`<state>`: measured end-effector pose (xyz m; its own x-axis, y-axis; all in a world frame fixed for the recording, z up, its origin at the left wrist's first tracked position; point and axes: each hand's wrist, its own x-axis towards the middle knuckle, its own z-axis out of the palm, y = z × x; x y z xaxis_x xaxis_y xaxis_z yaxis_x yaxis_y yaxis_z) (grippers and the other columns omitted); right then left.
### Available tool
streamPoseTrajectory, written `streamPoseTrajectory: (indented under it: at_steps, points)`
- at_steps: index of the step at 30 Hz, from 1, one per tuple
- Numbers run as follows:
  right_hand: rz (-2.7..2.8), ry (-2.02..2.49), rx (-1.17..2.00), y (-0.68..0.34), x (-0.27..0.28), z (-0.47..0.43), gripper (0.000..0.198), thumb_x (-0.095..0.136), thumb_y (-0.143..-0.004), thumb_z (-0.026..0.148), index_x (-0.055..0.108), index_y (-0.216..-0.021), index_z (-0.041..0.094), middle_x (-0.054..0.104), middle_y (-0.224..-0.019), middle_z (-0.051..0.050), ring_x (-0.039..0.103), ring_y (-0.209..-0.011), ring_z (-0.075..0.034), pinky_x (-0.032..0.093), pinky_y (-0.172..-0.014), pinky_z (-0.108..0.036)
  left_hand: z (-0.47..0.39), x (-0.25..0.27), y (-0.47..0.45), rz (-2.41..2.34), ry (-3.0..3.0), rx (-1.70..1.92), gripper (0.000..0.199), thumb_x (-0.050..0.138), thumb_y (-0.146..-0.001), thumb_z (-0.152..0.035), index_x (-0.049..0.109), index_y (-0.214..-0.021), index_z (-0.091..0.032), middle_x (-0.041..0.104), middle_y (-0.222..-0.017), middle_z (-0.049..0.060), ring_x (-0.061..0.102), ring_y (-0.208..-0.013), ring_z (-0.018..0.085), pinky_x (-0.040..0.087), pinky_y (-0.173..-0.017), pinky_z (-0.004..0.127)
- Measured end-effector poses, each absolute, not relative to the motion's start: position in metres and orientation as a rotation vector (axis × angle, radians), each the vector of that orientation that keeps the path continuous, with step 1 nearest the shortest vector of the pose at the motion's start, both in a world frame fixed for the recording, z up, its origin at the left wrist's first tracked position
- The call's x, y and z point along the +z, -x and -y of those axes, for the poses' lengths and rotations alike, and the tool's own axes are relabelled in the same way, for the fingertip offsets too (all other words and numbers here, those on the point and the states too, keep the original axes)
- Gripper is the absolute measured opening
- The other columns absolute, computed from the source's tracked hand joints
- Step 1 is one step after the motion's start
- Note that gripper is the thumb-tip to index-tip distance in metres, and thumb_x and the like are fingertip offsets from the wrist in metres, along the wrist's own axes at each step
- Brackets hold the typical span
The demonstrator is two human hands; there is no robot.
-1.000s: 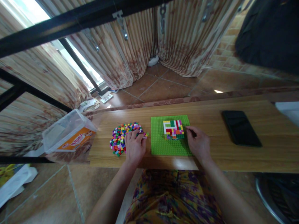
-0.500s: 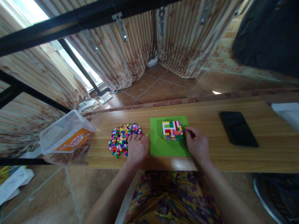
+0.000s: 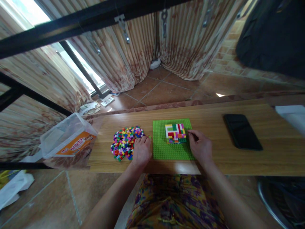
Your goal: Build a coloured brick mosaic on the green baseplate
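Observation:
A block of many-coloured toy bricks (image 3: 175, 133) stands on the green baseplate (image 3: 159, 151), towards its upper right. Left of the plate is a loose pile of small toy bricks (image 3: 122, 143). My left hand (image 3: 142, 148) rests at the pile's right edge, its fingers curled down over some bricks; what is under the fingertips is hidden. By the plate's right edge, close to the block, my right hand (image 3: 200, 145) has thumb and forefinger pinched together. Anything between them is too small to make out.
A dark phone (image 3: 242, 132) lies to the right on the narrow wooden table (image 3: 209, 111). At the table's left end a clear plastic tub (image 3: 69, 136) with an orange label lies tipped over. A black metal bar (image 3: 95, 20) crosses above, before striped curtains (image 3: 138, 57).
My left hand has shifted slightly to the right, away from the pile's middle, uncovering a few more bricks. My right hand has hardly moved, and the brick block looks the same.

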<state>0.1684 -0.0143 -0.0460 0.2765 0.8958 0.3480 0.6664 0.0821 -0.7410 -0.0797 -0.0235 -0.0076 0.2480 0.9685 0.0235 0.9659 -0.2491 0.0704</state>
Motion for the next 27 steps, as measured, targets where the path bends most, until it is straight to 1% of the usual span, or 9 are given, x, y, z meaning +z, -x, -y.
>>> streamPoseTrajectory:
  at_steps: [11,19,23,27]
  points:
    - [1.463,1.647,0.320,-0.1698,-0.0494,0.0133,0.029,0.049,-0.087,0.035,0.072,-0.093,0.018,0.074,-0.092,-0.010,0.068,-0.081,-0.023,0.052,-0.075,-0.036,0.0232,-0.0122,0.0788,-1.913,-2.467,0.097,0.021,0.044,-0.086,-0.006,0.062,-0.093,-0.017,0.063,-0.093,0.009,0.056,-0.094,0.025,0.041,-0.087,0.039]
    - [1.470,1.658,0.315,-0.1700,-0.0486,0.0142,0.030,0.049,-0.087,0.035,0.072,-0.094,0.018,0.074,-0.093,-0.010,0.069,-0.082,-0.023,0.052,-0.074,-0.035,0.0267,-0.0136,0.0742,-1.894,-2.400,0.188,0.021,0.040,-0.094,-0.012,0.061,-0.095,-0.017,0.062,-0.096,0.008,0.057,-0.094,0.022,0.043,-0.088,0.037]
    - [1.482,1.655,0.303,-0.1713,-0.0509,0.0143,0.029,0.050,-0.087,0.035,0.072,-0.094,0.018,0.074,-0.092,-0.010,0.069,-0.081,-0.023,0.052,-0.073,-0.035,0.0273,-0.0139,0.0734,-1.868,-2.396,0.193,0.020,0.043,-0.093,-0.011,0.062,-0.091,-0.017,0.062,-0.098,0.008,0.057,-0.096,0.021,0.043,-0.088,0.035]
    - [1.461,1.667,0.334,-0.1719,-0.0525,0.0143,0.030,0.050,-0.087,0.037,0.072,-0.095,0.017,0.074,-0.092,-0.010,0.068,-0.081,-0.023,0.052,-0.074,-0.036,0.0296,-0.0123,0.0711,-1.945,-2.400,0.145,0.019,0.045,-0.091,-0.011,0.063,-0.089,-0.017,0.062,-0.092,0.008,0.058,-0.092,0.023,0.043,-0.084,0.036]
